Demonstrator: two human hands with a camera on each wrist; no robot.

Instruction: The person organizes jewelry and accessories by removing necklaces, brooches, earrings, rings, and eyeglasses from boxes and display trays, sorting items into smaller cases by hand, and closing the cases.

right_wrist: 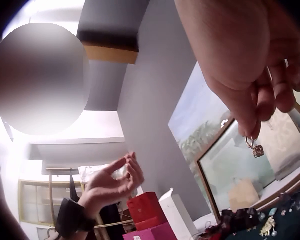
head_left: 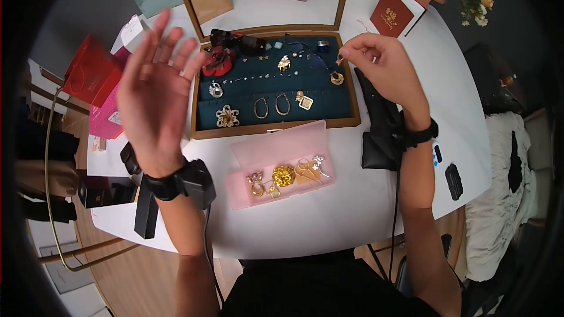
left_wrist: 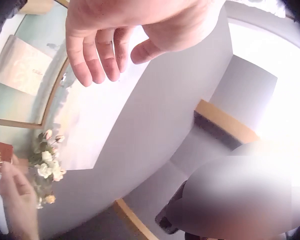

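Observation:
My right hand (head_left: pixel 388 70) pinches a small gold hoop with a square charm (right_wrist: pixel 258 150) between thumb and index finger, held above the right edge of the jewelry case (head_left: pixel 276 130). My left hand (head_left: pixel 158 91), palm up with fingers loosely spread, is raised over the case's left side and holds nothing. On the dark green lining lie a red flower (head_left: pixel 218 61), sunglasses (head_left: pixel 254 45), a flower brooch (head_left: pixel 227 116), two hoops and a square pendant (head_left: pixel 305 102). In front, an open pink box (head_left: pixel 238 200) holds a gold ball-like piece (head_left: pixel 283 175) and other jewelry.
A red book (head_left: pixel 392 14) stands at the back right near flowers (head_left: pixel 479 9). Black pouches (head_left: pixel 379 149) lie right of the case. Red (head_left: pixel 91 76) and pink bags are at the left, paper bags behind the upright glass lid. Cables run from both wrists.

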